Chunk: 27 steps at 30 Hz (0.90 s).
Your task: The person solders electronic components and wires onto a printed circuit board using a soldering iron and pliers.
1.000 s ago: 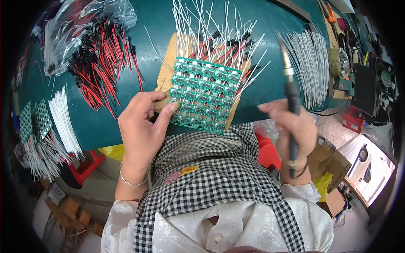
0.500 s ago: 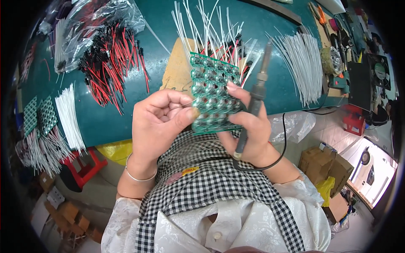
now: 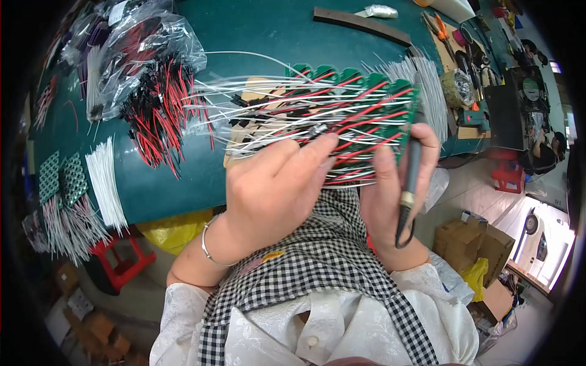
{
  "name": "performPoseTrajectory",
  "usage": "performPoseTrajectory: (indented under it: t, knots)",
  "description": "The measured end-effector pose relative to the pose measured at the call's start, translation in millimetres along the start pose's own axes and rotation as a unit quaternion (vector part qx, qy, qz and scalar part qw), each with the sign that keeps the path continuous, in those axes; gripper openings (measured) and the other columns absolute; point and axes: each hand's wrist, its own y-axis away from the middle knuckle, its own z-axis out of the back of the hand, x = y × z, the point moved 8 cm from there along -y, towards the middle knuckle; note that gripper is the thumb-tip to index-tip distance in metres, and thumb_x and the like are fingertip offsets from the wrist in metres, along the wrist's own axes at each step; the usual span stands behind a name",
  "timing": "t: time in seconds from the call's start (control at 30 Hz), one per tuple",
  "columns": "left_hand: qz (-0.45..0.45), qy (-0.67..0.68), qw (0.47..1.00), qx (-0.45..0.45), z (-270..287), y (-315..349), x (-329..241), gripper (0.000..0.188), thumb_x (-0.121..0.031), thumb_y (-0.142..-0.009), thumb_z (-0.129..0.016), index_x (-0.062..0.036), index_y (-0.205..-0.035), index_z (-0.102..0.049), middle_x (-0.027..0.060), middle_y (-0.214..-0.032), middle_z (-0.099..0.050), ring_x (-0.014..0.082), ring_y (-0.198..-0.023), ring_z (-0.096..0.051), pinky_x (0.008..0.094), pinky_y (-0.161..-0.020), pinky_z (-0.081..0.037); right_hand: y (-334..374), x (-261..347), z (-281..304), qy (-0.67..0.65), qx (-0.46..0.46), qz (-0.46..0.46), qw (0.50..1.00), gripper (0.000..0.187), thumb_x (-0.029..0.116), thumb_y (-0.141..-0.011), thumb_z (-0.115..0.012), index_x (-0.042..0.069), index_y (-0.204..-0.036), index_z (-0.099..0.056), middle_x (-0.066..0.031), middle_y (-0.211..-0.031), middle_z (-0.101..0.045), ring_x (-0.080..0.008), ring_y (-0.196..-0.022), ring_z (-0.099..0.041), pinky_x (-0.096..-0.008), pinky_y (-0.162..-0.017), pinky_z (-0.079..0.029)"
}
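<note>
A green circuit board panel (image 3: 397,89) hangs tilted before me, its wired face turned toward me. Red and white wires (image 3: 366,122) run from it leftward in a dense fan. My right hand (image 3: 390,189) grips the panel's right side between thumb and fingers. The same hand holds a soldering iron (image 3: 413,165) by its grey handle, its cable end pointing down; the tip is hidden. Among the wires, the fingers of my left hand (image 3: 274,183) are pinched together on some of them, near a small shiny dark piece. Exactly which strands they hold is hidden.
Red and black wires with connectors (image 3: 160,116) lie piled left on the green table (image 3: 244,30), beside a clear plastic bag (image 3: 149,39). White wire bundles (image 3: 105,180) lie at both sides. Wired panels (image 3: 74,177) sit far left. Tools (image 3: 467,58) stand right; a red stool (image 3: 508,174) is beyond.
The panel has been turned over, so its wires now sweep left instead of standing up behind it. My left hand has moved right onto the wires; my right hand has shifted right with the iron.
</note>
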Motion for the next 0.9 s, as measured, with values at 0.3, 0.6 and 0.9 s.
performPoseTrajectory:
  t: [0.3,0.6,0.9]
  knots:
    - [0.108,-0.098,0.97,0.194,-34.9,34.9,39.2,0.027,-0.003,-0.08,-0.073,-0.0078,-0.107,-0.07,0.0114,-0.083,-0.068,0.0322,-0.07,-0.067,0.0417,-0.06,-0.054,18.2,-15.5,8.3,0.422,0.083,0.176,0.886,0.07,0.011,-0.077,-0.087,0.008,-0.131,-0.043,-0.0253,-0.148,-0.041,-0.0351,-0.134,-0.048,-0.0432,-0.11,-0.039]
    - [0.108,-0.089,0.961,0.237,-27.2,33.5,40.8,0.03,0.001,-0.078,-0.072,-0.0099,-0.106,-0.073,0.0101,-0.078,-0.062,0.0307,-0.067,-0.064,0.0422,-0.058,-0.05,-27.5,-27.4,-26.5,0.302,0.277,0.135,0.902,0.052,0.018,-0.072,-0.085,0.01,-0.116,-0.06,-0.0208,-0.137,-0.057,-0.0428,-0.123,-0.055,-0.0473,-0.102,-0.045]
    - [0.161,-0.109,0.955,0.224,-22.4,38.8,32.8,0.028,-0.005,-0.079,-0.078,-0.0093,-0.106,-0.074,0.0088,-0.075,-0.058,0.0282,-0.065,-0.062,0.039,-0.057,-0.048,-43.7,-24.3,-45.9,0.296,0.359,0.172,0.868,0.045,0.005,-0.073,-0.078,0.009,-0.115,-0.062,-0.0174,-0.124,-0.062,-0.0405,-0.105,-0.064,-0.0421,-0.085,-0.055]
